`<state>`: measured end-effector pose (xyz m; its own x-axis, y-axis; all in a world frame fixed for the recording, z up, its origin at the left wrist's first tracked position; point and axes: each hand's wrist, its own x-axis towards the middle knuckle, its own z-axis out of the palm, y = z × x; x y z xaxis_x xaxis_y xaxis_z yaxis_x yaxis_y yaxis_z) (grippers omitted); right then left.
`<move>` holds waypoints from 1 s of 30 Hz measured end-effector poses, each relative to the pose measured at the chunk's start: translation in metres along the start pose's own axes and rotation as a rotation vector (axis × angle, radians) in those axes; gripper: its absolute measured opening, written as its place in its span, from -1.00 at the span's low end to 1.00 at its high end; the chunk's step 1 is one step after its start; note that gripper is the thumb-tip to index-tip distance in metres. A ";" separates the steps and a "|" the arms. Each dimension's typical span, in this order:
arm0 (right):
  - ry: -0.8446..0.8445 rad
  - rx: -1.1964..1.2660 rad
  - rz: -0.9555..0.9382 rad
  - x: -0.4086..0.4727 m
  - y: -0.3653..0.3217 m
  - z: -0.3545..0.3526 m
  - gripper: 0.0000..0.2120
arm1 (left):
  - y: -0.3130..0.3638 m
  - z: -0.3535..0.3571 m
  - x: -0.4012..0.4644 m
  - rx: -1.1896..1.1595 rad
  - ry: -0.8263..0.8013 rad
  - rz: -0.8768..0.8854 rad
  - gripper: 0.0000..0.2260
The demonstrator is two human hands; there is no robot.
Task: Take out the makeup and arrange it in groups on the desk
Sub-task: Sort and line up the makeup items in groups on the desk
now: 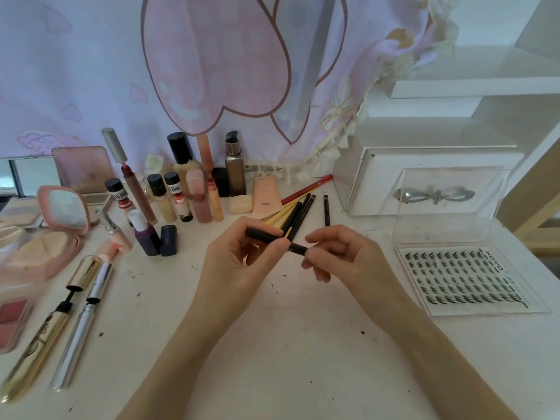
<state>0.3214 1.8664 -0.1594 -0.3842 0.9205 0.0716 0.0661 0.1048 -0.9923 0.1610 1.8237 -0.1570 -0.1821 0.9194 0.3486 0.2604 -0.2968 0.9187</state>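
Just above the frame's centre, a slim black matte makeup pen [274, 241] is held between both hands over the white counter [303, 344]. Left hand [239, 268] fingers pinch its upper-left end; right hand [339, 256] fingers pinch the lower-right end. Its long axis slants upper-left to lower-right, just below the fanned dark pencils [303, 209].

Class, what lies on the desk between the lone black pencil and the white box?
In the head view, nothing: bare desk separates the lone black pencil from the white box.
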 end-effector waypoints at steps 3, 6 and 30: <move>0.029 0.685 0.214 0.003 -0.003 -0.009 -0.96 | -0.002 0.004 -0.002 0.031 0.004 0.021 -0.87; -0.017 0.792 0.260 0.004 0.000 -0.008 -0.86 | -0.004 0.009 -0.006 0.188 -0.082 0.096 -0.86; -0.159 -0.467 -0.175 -0.011 0.010 0.008 -0.86 | -0.003 -0.003 0.000 0.099 -0.131 0.043 -0.89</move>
<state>0.3185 1.8544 -0.1713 -0.5594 0.8092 0.1798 0.3784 0.4422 -0.8132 0.1575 1.8243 -0.1593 -0.0450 0.9342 0.3538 0.3591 -0.3154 0.8784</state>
